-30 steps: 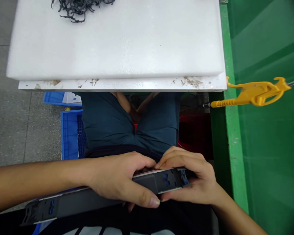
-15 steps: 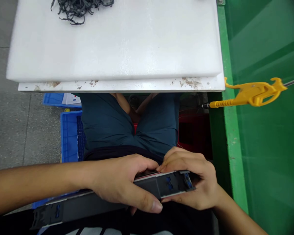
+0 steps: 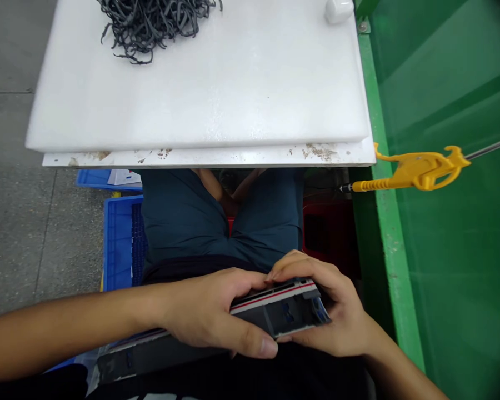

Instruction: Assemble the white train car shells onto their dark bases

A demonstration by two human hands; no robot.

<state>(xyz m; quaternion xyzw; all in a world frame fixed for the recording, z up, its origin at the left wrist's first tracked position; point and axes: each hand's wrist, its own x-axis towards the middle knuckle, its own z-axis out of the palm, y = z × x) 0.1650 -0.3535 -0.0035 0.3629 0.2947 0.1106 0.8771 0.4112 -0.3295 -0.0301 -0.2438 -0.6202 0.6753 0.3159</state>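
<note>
A long model train carriage (image 3: 254,316), with a dark grey underside and a white side striped in red, lies slanted across my lap. My left hand (image 3: 216,316) wraps round its middle, thumb along the grey underside. At the carriage's right end, my right hand (image 3: 325,305) grips it, fingers over the upper edge and thumb below. Small blue parts show in the grey surface near that end. Fingertips of both hands almost meet at the striped side. The carriage's left end passes beneath my left forearm, partly hidden.
A white foam-topped table (image 3: 216,105) stands ahead, bearing a tangled pile of dark rubbery strips (image 3: 150,28) and a small white object (image 3: 339,10). A yellow air gun (image 3: 420,169) hangs by the green partition (image 3: 450,250) at right. A blue crate (image 3: 119,239) sits at left.
The carriage has rolled slightly, so more of its red-striped white side shows. Both hands keep their hold. The view has shifted, bringing more of the strip pile and the small white object into sight.
</note>
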